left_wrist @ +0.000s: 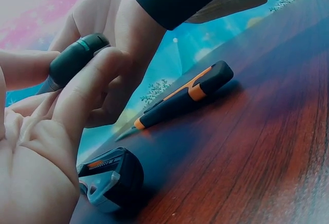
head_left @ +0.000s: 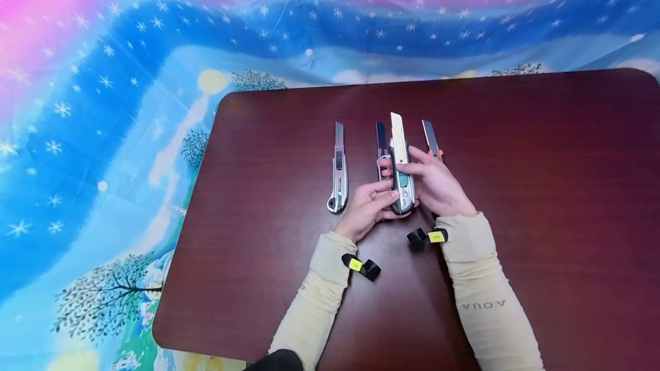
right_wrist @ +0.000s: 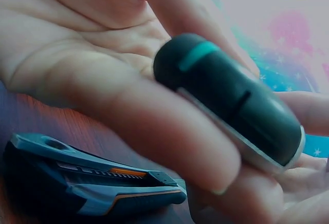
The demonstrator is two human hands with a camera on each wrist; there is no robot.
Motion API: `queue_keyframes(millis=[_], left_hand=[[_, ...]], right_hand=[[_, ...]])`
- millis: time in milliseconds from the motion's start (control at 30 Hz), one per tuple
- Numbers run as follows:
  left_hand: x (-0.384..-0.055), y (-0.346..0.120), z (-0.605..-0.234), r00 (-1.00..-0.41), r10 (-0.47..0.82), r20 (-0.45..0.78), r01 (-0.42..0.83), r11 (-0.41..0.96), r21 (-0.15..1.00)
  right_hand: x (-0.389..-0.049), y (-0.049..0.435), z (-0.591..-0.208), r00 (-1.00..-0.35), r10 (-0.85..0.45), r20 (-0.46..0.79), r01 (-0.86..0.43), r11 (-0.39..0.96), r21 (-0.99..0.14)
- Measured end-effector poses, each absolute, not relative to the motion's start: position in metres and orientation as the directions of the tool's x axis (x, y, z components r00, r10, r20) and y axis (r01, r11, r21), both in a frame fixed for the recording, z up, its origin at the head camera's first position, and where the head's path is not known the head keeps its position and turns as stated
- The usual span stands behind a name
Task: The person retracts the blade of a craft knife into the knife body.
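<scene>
Both hands hold a large snap-off utility knife (head_left: 402,179) above the table, its silver blade out and pointing away from the body. It has a silver body with dark edges and a green slider. The left hand (head_left: 367,206) pinches the lower end, thumb on the front and fingers beneath. Higher up, the right hand (head_left: 440,182) grips the knife, with its thumb near the slider. In both wrist views the rounded dark end of the held knife (left_wrist: 77,62) shows between fingers; its blade is hidden in the right wrist view.
On the dark red table (head_left: 247,233) lie a silver utility knife (head_left: 338,182) at left, a dark-bladed knife (head_left: 380,136) partly behind the hands, and a black-and-orange knife (head_left: 430,139) at right, partly covered by the right hand. A patterned cloth (head_left: 330,16) hangs behind.
</scene>
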State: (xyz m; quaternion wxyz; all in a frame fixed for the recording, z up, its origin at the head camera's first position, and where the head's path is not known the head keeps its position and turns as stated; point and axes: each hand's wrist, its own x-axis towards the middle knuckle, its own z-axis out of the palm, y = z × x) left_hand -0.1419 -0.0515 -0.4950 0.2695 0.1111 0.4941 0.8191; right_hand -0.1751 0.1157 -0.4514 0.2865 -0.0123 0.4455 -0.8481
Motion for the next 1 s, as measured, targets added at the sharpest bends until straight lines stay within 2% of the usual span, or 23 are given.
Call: queue_keyframes(millis=[667, 1000], left_hand=[[-0.1425, -0.0519, -0.4946, -0.850, 0.520, -0.085, -0.316, -0.374, 0.872], [-0.1437, -0.0530, -0.4942, -0.851, 0.520, -0.072, -0.320, -0.405, 0.856]], right_hand=[[-0.1741, 0.1141, -0.4498, -0.829, -0.524, -0.195, 0.458, -0.436, -0.774], [-0.1746, 0.1150, -0.4493, -0.822, -0.537, -0.187, 0.434, -0.380, -0.817]])
